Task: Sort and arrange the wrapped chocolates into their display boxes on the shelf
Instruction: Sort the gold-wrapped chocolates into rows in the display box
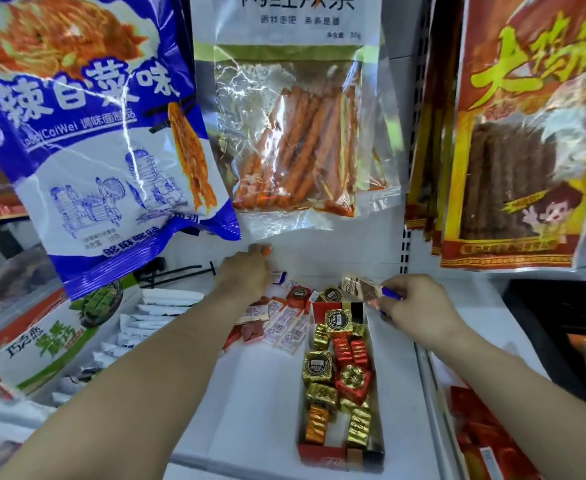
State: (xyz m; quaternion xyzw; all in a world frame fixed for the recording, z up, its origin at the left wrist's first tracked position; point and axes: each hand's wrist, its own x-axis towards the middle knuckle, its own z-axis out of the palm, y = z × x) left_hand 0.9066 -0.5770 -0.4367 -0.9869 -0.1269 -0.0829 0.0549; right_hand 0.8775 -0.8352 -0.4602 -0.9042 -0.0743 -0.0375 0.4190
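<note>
I judge it half done: the display box (326,455) near right on the shelf (257,393) is filling, but flat bars (286,327) lie loose beside it. My right hand (416,306) pinches a wrapped bar (357,284); my left hand (246,275) curls far back, and I cannot tell its grip.

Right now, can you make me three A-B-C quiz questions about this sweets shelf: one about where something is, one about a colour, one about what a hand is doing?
1. Where is the pile of flat red-and-white wrapped bars?
A. inside the long narrow cardboard display box
B. on the white shelf, left of that box
C. right of that box
2. What colours are most square foil-wrapped chocolates in the box?
A. blue and green
B. gold and red
C. pink and black
3. What is the right hand doing?
A. lying flat
B. pointing, empty
C. pinching a pale wrapped sweet with a blue end
Answers: B, the bars lie beside the box; B, gold and red foil fills it; C, its fingers pinch the sweet near the box's far end.
</note>
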